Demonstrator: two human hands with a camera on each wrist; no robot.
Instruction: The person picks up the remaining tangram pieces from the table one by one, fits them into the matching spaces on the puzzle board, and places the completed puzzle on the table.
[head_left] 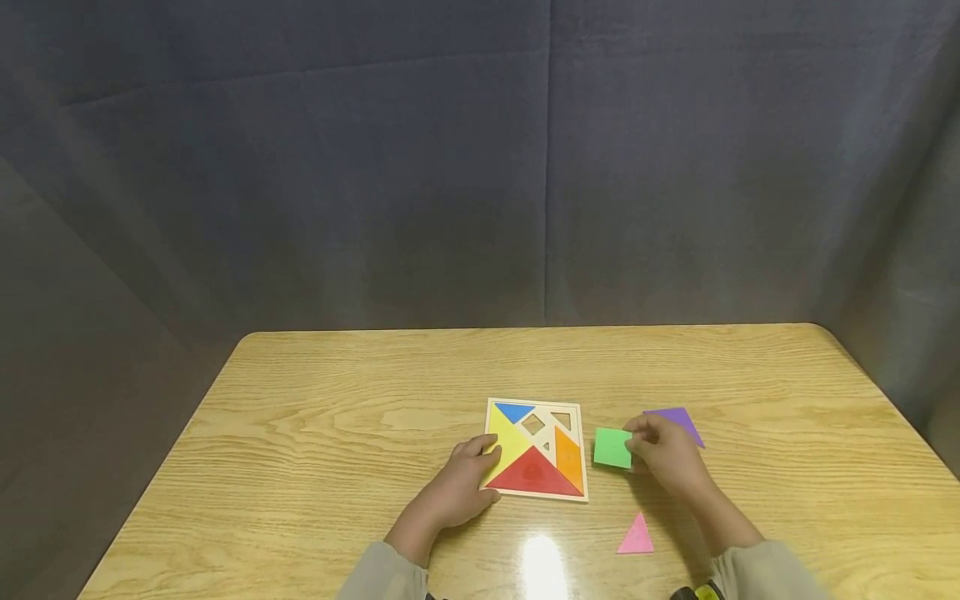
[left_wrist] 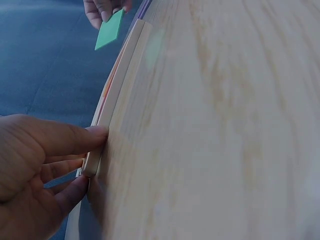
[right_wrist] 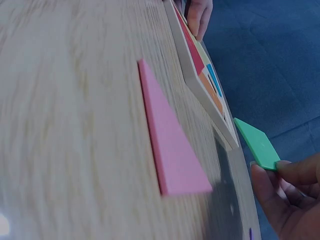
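Right hand [head_left: 670, 458] pinches the green square [head_left: 612, 448] by its three o'clock edge; on my feed the puzzle board [head_left: 544, 435] lies near the square, toward nine. The left hand [head_left: 459, 493] is nearer that board, gripping its eight o'clock corner. I see no long axis: the square's edges face the quarter hours, where the diamond opening [head_left: 533, 425] aims its corners.

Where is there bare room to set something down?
The tabletop is bare left of the left hand, behind the puzzle board, and right of the purple piece. Crowded: between board and right hand, which holds the green square, with the pink triangle on the near side.
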